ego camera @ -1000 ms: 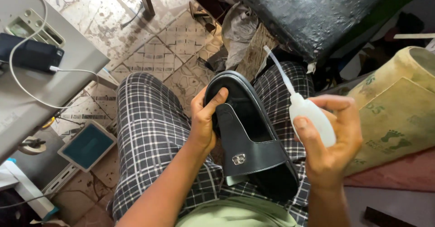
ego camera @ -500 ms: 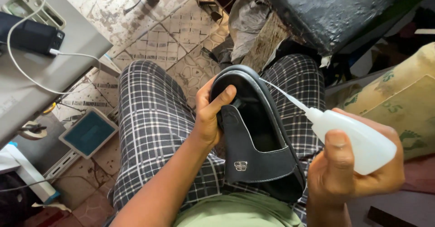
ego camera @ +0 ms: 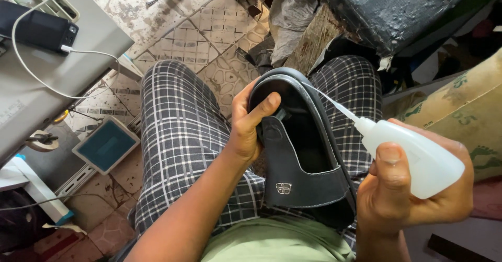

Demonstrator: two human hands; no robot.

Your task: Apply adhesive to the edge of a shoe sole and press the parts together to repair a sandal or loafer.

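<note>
A black slip-on shoe (ego camera: 303, 157) rests upside toward me on my lap, over checked trousers. My left hand (ego camera: 248, 129) grips its left edge, thumb pressed inside the opening near the heel. My right hand (ego camera: 413, 183) holds a white squeeze bottle (ego camera: 418, 157) with a long thin nozzle. The nozzle tip touches the shoe's right rim near the far end.
A grey table (ego camera: 47, 79) stands at the left with a dark device (ego camera: 36, 29) and a white cable on it. A small teal-faced box (ego camera: 104, 144) lies on the tiled floor. A black padded seat (ego camera: 397, 6) and a printed sack (ego camera: 465, 110) sit at the right.
My right hand has tipped the bottle from upright to nearly level and brought its nozzle down onto the shoe's rim. The left hand keeps its hold on the shoe.
</note>
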